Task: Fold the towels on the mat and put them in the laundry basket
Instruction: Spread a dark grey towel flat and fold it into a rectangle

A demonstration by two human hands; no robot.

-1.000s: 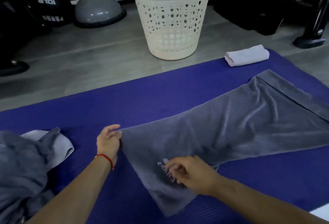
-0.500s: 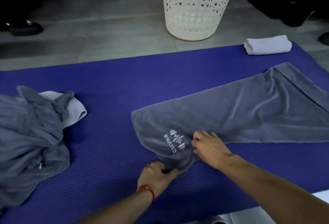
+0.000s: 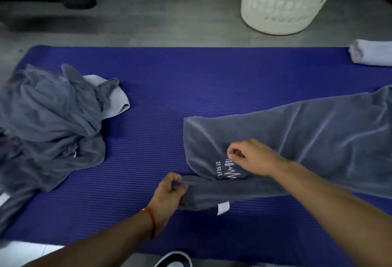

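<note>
Grey floor carries a purple ribbed foam mat [image 3: 191, 88]; on it the long grey terry towel [image 3: 307, 131] runs rightward from both hands. Left hand [image 3: 169, 190] pinches its near-left corner, right hand [image 3: 252, 156] grips cloth just beyond; white perforated plastic laundry basket [image 3: 284, 5] stands far right.

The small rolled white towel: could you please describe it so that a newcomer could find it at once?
Start at the purple mat and follow its far edge to the right, below the white laundry basket. The rolled white towel lies there alone. Unlike the grey towels, it is pale, small and tightly rolled.
</note>
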